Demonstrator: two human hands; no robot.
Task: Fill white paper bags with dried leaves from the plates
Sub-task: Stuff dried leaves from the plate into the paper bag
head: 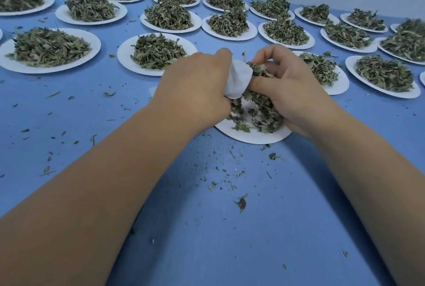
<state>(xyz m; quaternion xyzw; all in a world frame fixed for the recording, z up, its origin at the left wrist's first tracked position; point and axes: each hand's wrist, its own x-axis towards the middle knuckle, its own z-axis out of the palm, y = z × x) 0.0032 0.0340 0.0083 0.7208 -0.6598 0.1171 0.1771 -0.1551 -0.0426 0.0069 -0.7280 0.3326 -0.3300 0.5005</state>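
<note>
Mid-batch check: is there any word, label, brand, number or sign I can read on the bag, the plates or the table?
None: no text shows anywhere in this view.
The small white paper bag gripped by the left hand: plain where it shows.
The round white paper plates: blank rims.
The blue table top: unmarked.
</note>
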